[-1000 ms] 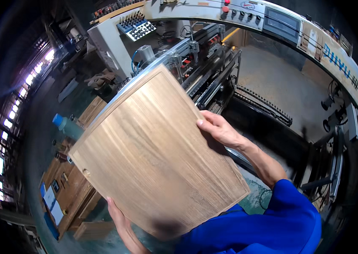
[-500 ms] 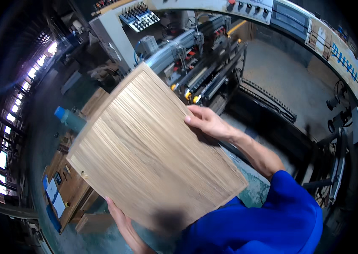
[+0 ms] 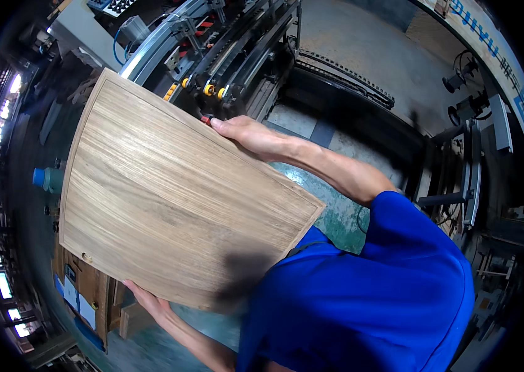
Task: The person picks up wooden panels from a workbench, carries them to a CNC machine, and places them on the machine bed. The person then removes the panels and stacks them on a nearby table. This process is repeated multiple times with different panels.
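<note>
A wide wooden panel (image 3: 169, 192) with pale streaked grain and a narrow edge border is held up in front of my body. My right hand (image 3: 246, 133) grips its far right edge, with the thumb near the top face and the other fingers hidden beneath. At the near left edge, my left hand (image 3: 150, 299) supports the panel from below, its fingers mostly out of sight under the wood. A small round hole (image 3: 86, 256) shows near the panel's left corner. The panel's right end is close against my blue shirt.
Beyond the panel stands a machine with metal rails and yellow rollers (image 3: 210, 90). At left, a wooden bench (image 3: 97, 288) bears papers (image 3: 79, 304), near a blue-capped bottle (image 3: 48, 178). A black frame with a chain track (image 3: 349, 79) runs behind my right arm.
The panel and both hands have shifted left in the picture, and the panel has turned counterclockwise. The view has swung right, so machine and bench sit farther left. Both hands keep their hold.
</note>
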### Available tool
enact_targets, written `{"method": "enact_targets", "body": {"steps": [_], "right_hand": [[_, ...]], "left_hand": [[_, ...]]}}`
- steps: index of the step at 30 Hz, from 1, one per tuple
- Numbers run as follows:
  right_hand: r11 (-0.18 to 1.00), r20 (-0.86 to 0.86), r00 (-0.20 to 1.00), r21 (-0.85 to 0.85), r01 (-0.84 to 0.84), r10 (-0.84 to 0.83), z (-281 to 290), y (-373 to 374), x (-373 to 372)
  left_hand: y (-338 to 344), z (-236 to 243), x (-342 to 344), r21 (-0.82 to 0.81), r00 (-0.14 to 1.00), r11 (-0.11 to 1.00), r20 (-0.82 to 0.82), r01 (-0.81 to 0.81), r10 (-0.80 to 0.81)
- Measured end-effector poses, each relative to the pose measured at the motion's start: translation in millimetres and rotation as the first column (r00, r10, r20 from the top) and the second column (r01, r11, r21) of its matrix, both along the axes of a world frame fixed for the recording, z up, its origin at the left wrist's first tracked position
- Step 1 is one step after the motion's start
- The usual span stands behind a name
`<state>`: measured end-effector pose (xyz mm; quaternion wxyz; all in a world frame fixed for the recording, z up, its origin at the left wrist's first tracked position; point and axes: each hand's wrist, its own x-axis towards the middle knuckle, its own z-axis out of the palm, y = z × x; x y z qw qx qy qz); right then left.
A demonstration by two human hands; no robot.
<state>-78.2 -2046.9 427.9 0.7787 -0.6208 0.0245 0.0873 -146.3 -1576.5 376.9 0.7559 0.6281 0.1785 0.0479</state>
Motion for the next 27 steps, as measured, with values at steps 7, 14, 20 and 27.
{"method": "enact_targets", "body": {"steps": [7,14,20,27], "right_hand": [[1.000,0.000,1.000,-0.019,-0.003,0.003,-4.4,-6.5,1.1],[1.000,-0.001,1.000,0.004,-0.017,0.017,-9.9,-7.3,4.6],[0.999,0.022,0.998,0.009,-0.052,0.052,-9.8,-8.8,4.3],[0.997,0.013,0.997,-0.004,-0.074,0.074,-2.5,-10.2,0.1]], "left_hand": [[-8.3,-1.8,0.3,0.030,1.000,0.999,0.004,0.021,-0.021],[-8.2,-3.1,-5.1,0.044,1.000,0.999,-0.017,-0.014,0.015],[-18.6,2.2,-12.9,0.069,0.999,0.997,-0.020,-0.027,0.028],[-20.8,0.1,-22.3,0.045,0.999,0.998,-0.016,-0.038,0.039]]}}
